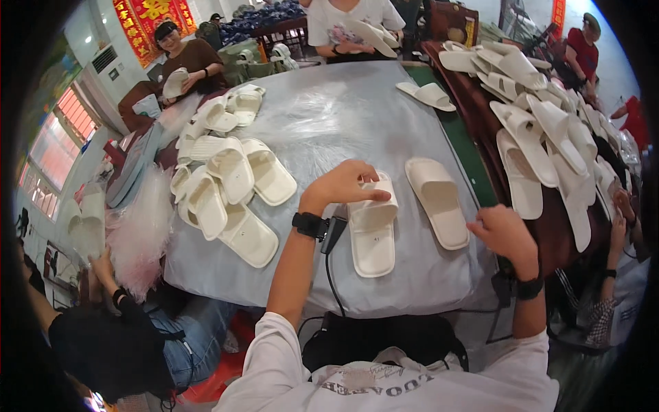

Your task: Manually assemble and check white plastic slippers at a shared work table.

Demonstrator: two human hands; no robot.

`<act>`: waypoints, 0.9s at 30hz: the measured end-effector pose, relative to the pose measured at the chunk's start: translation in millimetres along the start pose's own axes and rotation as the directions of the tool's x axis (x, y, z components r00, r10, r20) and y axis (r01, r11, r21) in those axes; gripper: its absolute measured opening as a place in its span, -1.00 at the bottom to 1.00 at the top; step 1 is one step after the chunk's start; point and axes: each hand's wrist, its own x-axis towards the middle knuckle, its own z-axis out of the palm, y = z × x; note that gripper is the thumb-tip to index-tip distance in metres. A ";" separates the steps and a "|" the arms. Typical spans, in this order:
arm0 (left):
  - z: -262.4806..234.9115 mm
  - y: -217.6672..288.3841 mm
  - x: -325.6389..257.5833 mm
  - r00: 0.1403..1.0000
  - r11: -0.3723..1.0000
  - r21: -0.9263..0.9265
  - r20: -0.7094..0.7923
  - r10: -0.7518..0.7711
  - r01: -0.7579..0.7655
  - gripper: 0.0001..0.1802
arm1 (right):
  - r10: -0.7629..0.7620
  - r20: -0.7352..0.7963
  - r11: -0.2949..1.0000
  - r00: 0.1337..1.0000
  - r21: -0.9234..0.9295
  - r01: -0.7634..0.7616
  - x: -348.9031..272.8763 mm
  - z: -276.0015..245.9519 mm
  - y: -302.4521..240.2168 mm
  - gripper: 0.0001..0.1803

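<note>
Two cream slippers lie sole-down on the plastic-covered table in front of me, side by side, heels toward me. My left hand [349,184] is over the toe end of the left slipper [374,246], thumb and fingers apart around its strap; whether they touch it is hard to tell. Just right of the right slipper [437,203], my right hand [506,235] hovers with fingers loosely bent and nothing in them. A black band with a cabled device [333,233] is on my left wrist, and another band [528,288] circles my right wrist.
Slippers are heaped on the table's left [230,172] and on a brown surface at right [525,130]. One single slipper [427,95] lies at the far right edge. Clear plastic bags [141,230] hang at left. Several people handle slippers around the table.
</note>
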 end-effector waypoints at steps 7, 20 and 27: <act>25.0 -14.5 -5.9 0.992 0.918 -0.397 -0.122 -0.044 -0.008 -0.52 | -0.168 -0.143 0.985 0.975 -0.075 0.159 60.7 -11.7 -38.2 -0.53; 25.0 -10.3 -11.3 0.939 0.975 -0.221 -0.329 -0.101 0.027 -0.66 | -0.205 -0.225 0.746 0.952 0.594 0.301 115.9 56.0 4.0 -0.40; 2.2 -42.3 -14.5 0.756 0.879 -0.469 -0.544 -0.363 0.085 -0.73 | -0.304 -0.158 0.569 0.940 0.761 0.312 118.3 69.1 -0.1 -0.33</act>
